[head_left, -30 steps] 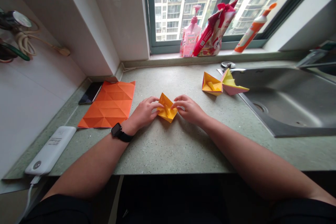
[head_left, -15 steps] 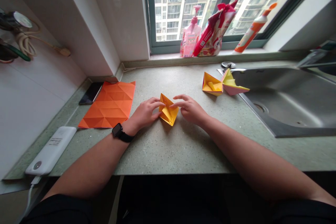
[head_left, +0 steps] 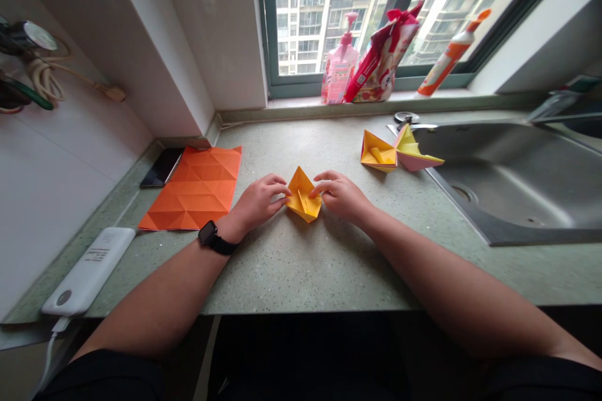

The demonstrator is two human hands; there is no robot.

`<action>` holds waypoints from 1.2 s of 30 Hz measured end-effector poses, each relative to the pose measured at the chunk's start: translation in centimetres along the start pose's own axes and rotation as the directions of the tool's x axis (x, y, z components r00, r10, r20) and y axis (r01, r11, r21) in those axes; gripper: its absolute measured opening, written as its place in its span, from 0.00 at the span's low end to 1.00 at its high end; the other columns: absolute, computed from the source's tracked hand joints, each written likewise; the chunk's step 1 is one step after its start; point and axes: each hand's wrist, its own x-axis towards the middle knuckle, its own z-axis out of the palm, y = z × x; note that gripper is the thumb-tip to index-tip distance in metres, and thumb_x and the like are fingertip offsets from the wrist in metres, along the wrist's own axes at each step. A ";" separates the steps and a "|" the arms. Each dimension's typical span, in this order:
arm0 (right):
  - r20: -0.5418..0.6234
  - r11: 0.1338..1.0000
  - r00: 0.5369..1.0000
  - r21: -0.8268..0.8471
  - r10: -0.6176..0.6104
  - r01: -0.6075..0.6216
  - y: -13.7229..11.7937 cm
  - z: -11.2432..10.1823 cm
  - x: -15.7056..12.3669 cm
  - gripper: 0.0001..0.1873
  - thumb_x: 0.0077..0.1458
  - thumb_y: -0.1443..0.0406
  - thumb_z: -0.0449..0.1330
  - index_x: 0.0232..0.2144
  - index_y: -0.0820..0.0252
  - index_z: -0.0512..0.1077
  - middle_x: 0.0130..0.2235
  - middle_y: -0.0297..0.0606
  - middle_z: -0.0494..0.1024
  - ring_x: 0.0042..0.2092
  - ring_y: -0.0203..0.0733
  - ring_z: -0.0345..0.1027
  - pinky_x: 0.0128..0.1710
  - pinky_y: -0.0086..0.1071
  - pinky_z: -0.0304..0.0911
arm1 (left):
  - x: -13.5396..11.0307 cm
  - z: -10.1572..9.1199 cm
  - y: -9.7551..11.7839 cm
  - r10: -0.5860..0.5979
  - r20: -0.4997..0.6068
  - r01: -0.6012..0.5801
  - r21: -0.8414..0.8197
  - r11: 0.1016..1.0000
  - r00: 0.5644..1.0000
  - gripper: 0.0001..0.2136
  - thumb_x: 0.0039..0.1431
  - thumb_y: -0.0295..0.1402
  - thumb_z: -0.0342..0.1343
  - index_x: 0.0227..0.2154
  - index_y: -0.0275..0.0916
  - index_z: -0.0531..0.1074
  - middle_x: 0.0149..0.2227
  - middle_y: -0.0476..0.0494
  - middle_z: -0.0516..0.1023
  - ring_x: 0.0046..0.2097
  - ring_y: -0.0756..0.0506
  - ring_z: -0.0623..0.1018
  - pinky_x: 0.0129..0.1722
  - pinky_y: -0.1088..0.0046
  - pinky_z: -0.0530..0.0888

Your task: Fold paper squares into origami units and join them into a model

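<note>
A yellow folded paper piece (head_left: 301,203), pointed at the top and hollow in the middle, sits on the counter between my hands. My left hand (head_left: 261,199), with a black watch on its wrist, has its thumb and fingers on the paper's left edge. On the opposite edge, my right hand (head_left: 341,193) pinches the paper with thumb and fingertips. Two similar folded pieces stand farther right: an orange-yellow one (head_left: 377,153) and a yellow one with a pink outside (head_left: 416,150), touching each other. Left of my hands lies a creased orange sheet (head_left: 195,191).
A dark phone (head_left: 162,168) lies partly under the orange sheet. A white power bank (head_left: 91,269) with a cable rests at the front left. The steel sink (head_left: 517,175) is on the right. A pink pump bottle (head_left: 339,69), a red bag and an orange-white bottle stand on the windowsill.
The yellow paper has turned slightly, its point now more upright and its hollow facing me more. My right fingers have moved from over the paper onto its right edge; my left fingers have drawn back to its left edge.
</note>
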 end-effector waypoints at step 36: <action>-0.102 0.993 0.993 0.111 0.052 -0.040 -1.7 -2.0 0.1 0.07 0.60 0.63 0.70 0.28 0.52 0.81 0.50 0.42 0.80 0.56 0.51 0.76 0.63 0.49 0.68 | 0.0 -0.9 0.9 0.086 -0.103 -0.091 -0.040 0.995 0.991 0.07 0.73 0.32 0.62 0.44 0.45 0.86 0.49 0.41 0.79 0.49 0.44 0.81 0.55 0.61 0.80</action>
